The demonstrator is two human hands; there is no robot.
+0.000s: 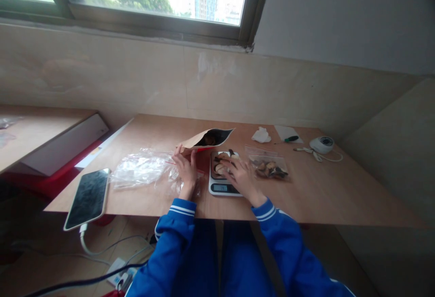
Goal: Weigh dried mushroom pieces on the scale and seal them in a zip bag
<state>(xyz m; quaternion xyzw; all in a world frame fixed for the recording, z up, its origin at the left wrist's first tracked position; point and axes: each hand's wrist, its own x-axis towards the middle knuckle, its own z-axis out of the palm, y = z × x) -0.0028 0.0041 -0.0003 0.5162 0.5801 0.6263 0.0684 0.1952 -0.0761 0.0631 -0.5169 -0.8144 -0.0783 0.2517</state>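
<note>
Right hand (239, 175) covering scale (222, 187), pieces beneath indistinct, display unreadable

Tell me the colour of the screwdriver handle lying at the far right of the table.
Green, seen in the head view: the screwdriver lies beside the white tissue.

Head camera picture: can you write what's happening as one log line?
left hand: on brown paper pouch | right hand: on pieces on scale | filled clear bag: right of scale
</note>
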